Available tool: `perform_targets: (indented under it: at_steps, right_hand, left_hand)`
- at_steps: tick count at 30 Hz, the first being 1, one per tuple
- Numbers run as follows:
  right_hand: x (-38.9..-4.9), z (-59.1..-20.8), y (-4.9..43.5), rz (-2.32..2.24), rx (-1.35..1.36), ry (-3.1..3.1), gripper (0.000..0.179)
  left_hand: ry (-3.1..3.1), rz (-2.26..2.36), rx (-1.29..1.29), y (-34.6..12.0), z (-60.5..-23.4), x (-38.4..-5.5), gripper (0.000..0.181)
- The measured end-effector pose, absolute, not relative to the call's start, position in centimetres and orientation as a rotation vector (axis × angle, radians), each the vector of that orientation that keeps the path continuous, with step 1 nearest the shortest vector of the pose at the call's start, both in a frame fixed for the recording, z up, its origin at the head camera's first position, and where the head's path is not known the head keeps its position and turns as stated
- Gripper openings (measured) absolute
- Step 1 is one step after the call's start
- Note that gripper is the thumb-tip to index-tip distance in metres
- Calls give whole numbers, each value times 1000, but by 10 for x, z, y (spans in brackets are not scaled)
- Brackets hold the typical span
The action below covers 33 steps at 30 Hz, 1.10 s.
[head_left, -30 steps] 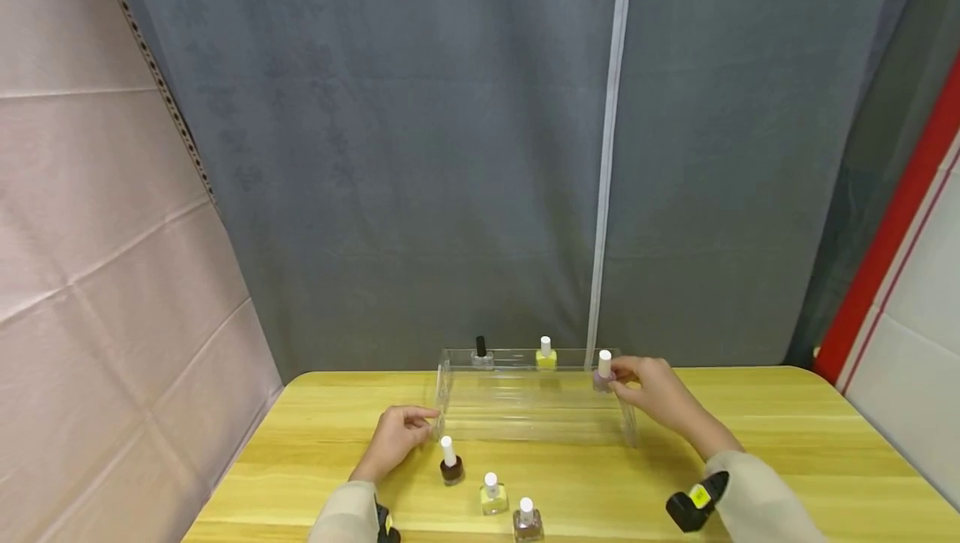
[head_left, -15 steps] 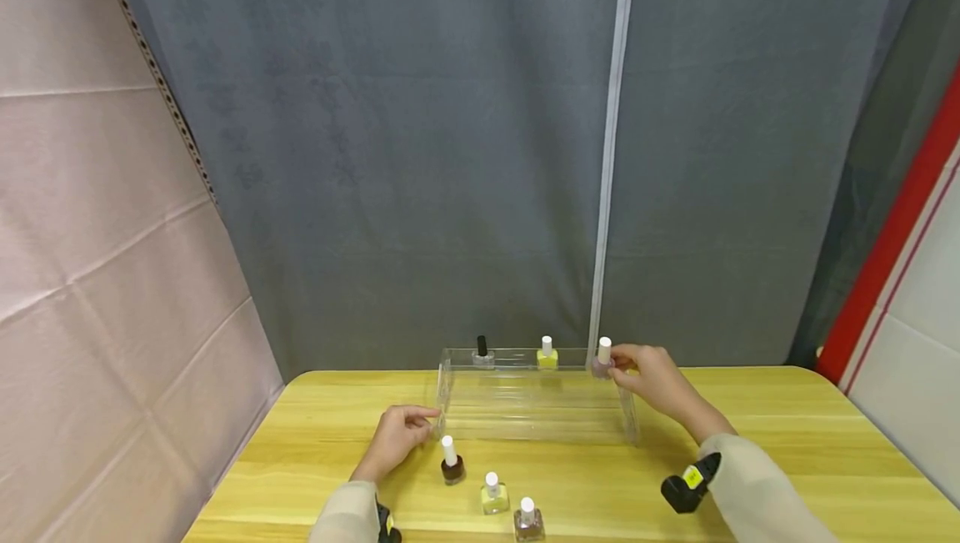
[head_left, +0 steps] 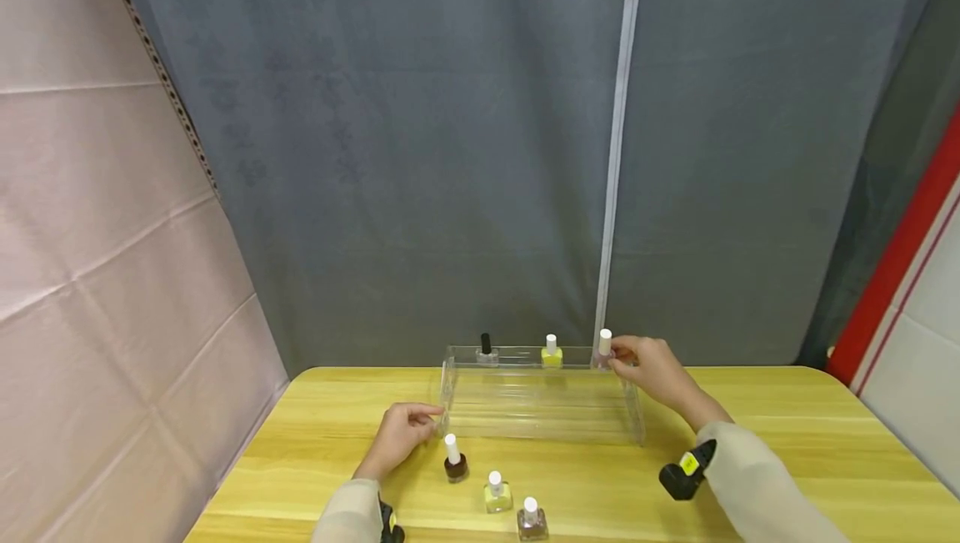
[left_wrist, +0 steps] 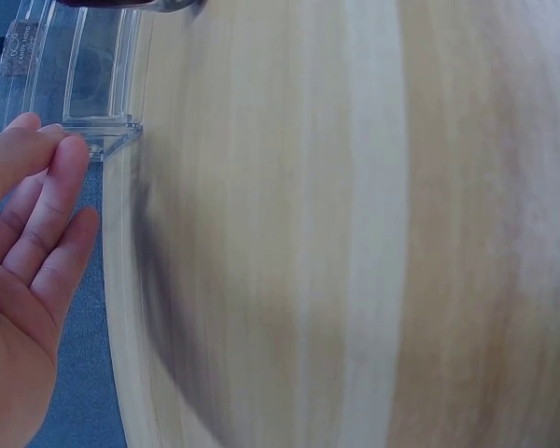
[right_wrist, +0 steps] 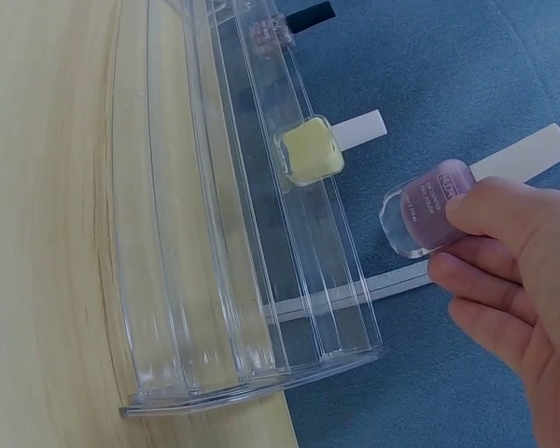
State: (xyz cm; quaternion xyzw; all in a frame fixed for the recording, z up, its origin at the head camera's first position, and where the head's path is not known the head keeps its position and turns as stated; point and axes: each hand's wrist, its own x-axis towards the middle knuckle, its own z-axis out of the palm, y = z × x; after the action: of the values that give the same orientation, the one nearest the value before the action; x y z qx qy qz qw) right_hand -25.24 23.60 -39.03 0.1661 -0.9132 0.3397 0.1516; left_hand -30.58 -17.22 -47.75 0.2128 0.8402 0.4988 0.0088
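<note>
My right hand [head_left: 652,366] pinches a nail polish bottle [right_wrist: 432,207] with mauve polish and a white cap. It is just above the back tier of a clear acrylic rack [head_left: 540,422], at the right end. The right wrist view shows this bottle apart from the rack, tilted in that view. On the back tier stand a yellow nail polish bottle [right_wrist: 310,149] and a clear, glittery one [right_wrist: 273,35] with a black cap. My left hand [head_left: 401,436] is at the rack's left end, thumb and fingertips pinching its side panel; the exact contact is partly hidden.
In front of the rack on the wooden table [head_left: 315,443] stand a dark brown bottle [head_left: 455,466], a pale yellow bottle [head_left: 498,497] and a brownish glitter bottle [head_left: 532,522], all white-capped. A grey curtain [head_left: 420,193] hangs behind the table.
My right hand has raised the mauve nail polish bottle from in front of the back tier to just above it. My left hand stays at the rack's left end.
</note>
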Motion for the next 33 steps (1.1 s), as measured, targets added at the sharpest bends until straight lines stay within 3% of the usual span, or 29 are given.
perform_targets:
  at_steps: [20, 33]
  right_hand:
    - [-264, -393, 244, 955, 458, -2627, 17]
    - [-275, -393, 244, 976, 426, -2660, 24]
  left_hand:
    - [2612, 1575, 671, -169, -473, -304, 25]
    - [2606, 1603, 663, -167, -464, -294, 24]
